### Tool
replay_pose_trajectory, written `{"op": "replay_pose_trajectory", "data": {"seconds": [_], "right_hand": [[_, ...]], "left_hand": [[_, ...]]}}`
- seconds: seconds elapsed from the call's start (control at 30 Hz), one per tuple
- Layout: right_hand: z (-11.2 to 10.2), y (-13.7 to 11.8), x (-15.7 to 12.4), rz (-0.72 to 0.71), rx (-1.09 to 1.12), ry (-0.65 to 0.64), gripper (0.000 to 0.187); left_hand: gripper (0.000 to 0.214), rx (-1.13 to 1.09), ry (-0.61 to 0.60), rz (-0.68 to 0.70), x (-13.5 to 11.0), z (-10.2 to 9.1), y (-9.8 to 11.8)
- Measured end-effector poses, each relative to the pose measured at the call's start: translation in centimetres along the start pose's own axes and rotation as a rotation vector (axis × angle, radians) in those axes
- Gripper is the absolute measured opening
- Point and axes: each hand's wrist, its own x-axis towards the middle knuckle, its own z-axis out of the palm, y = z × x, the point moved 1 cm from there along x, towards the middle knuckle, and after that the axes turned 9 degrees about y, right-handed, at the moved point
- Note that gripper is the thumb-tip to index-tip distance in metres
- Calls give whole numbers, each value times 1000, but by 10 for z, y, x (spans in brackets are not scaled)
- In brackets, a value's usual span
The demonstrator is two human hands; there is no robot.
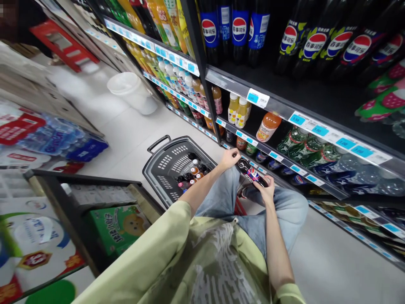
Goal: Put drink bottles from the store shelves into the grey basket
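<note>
A dark cola bottle [252, 173] with a Pepsi label lies tilted above my knees, held between both hands. My left hand [229, 159] is closed round its cap end, while my right hand [267, 191] grips the base end. Just left of my legs, a dark shopping basket [163, 179] with an upright handle stands on the floor. Several small bottles [196, 170] with black, white and pink caps are inside it, partly hidden by my left forearm.
Drink shelves [284, 107] with price tags rise close in front and to the right. A white bucket [133, 90] stands on the floor beyond the basket. On the left are water packs [63, 137] and a wood-edged display with a green box [118, 228]. A red stool [65, 44] is farther back.
</note>
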Motion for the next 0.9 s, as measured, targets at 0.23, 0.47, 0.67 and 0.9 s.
{"op": "replay_pose_trajectory", "data": {"seconds": [0.23, 0.47, 0.67, 0.9], "right_hand": [[0, 10, 9, 276, 111, -47, 73], [-4, -4, 3, 109, 269, -107, 77], [-8, -1, 5, 203, 228, -89, 76], [-3, 9, 7, 348, 135, -165, 76]], "left_hand": [[11, 21, -24, 10, -3, 0, 2], [15, 14, 77, -86, -1, 1, 0], [21, 75, 39, -4, -4, -2, -3], [22, 108, 10, 20, -6, -1, -8]]}}
